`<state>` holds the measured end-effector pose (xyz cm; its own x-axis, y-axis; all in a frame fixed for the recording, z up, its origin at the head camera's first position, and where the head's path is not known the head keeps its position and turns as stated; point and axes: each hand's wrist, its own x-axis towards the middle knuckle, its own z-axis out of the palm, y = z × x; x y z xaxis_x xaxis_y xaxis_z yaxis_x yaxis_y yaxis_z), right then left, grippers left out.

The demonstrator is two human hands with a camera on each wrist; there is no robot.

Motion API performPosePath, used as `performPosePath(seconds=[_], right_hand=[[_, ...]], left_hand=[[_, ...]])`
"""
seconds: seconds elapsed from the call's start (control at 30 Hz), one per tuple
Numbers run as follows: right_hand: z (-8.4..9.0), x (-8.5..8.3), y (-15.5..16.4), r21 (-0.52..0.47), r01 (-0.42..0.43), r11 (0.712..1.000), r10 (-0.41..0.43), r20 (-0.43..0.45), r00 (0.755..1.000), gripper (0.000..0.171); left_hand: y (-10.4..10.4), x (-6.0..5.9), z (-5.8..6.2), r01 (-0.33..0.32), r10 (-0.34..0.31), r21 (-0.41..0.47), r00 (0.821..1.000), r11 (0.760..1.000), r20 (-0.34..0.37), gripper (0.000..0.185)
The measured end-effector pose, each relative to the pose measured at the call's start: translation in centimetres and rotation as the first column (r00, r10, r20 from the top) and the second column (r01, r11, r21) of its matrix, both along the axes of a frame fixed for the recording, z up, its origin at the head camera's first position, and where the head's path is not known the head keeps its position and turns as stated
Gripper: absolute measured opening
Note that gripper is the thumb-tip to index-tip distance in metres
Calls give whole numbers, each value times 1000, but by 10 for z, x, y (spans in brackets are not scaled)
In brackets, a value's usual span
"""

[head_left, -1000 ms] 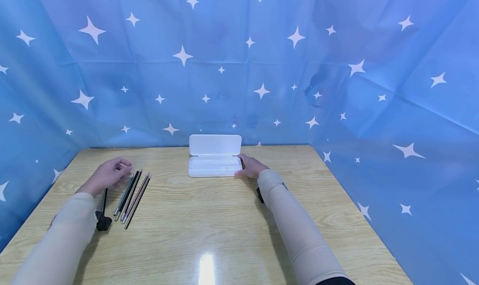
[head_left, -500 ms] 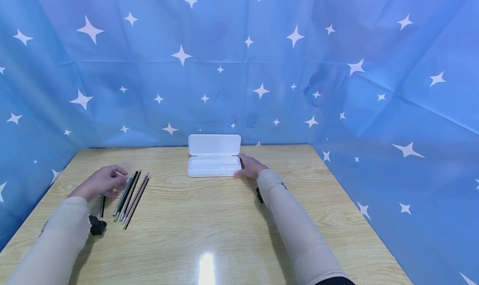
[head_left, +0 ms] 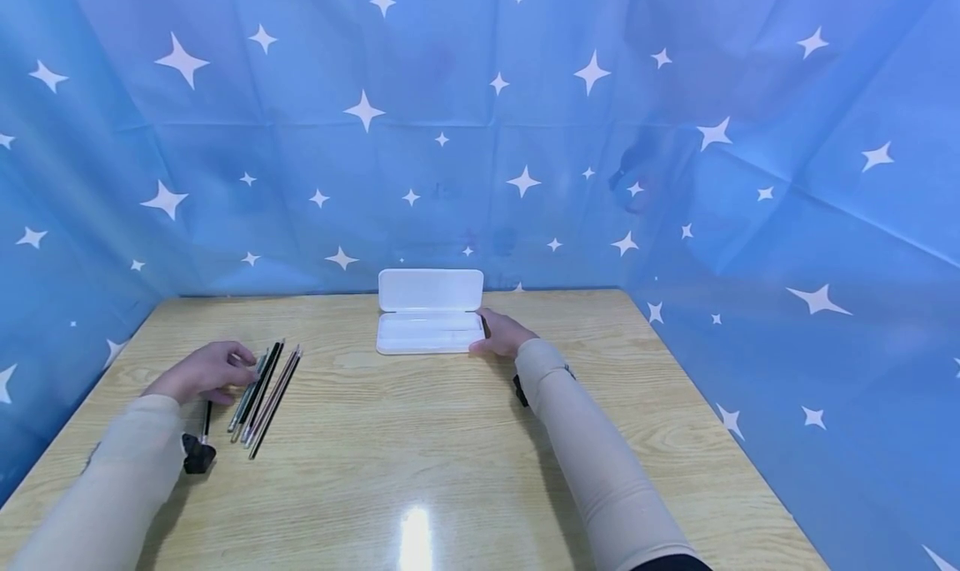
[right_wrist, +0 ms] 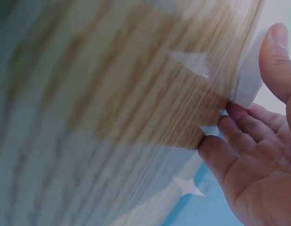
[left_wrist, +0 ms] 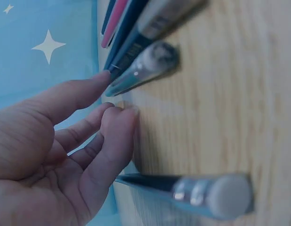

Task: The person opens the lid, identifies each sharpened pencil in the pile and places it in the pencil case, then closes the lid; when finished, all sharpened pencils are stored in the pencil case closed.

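Your left hand (head_left: 201, 373) rests at the far end of the row of pens (head_left: 264, 389), which lies on the left half of the desk (head_left: 450, 438), well apart from the open white case (head_left: 430, 334) at the far centre. In the left wrist view the fingers (left_wrist: 107, 141) are loosely curled with their tips at the nearest pen's end (left_wrist: 140, 70); the grip is released and encloses nothing. Select a single pen, the one nearest the hand, and roll it sideways clear of its neighbours before closing thumb and forefinger on the barrel, since the pens lie touching and a direct pinch is likely to drag two. Avoid the separate black tool (head_left: 201, 442) lying near your left sleeve. Your right hand (head_left: 504, 334) holds the right end of the case, fingers curved against its edge (right_wrist: 248, 84); keep that steadying grip firm and low so the tray does not slide when a pen is set in. Carry the pen level and lay it parallel to the long side of the tray.
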<state>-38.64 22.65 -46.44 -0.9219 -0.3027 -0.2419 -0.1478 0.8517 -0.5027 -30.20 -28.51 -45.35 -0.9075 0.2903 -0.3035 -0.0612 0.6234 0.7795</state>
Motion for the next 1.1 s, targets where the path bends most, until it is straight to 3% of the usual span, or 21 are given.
performPosePath(seconds=[0.47, 0.8, 1.1], right_hand=[[6, 5, -2, -33, 13, 999, -13, 7, 1000, 83], [3, 1, -1, -4, 31, 1000, -31, 10, 999, 84], [2, 4, -2, 0, 17, 1000, -17, 8, 1000, 85]], left_hand=[[3, -2, -1, -24, 24, -3, 1000, 1000, 17, 52], [14, -2, 8, -44, 47, -66, 998, 997, 41, 54], [12, -1, 7, -47, 50, -101, 999, 994, 21, 56]])
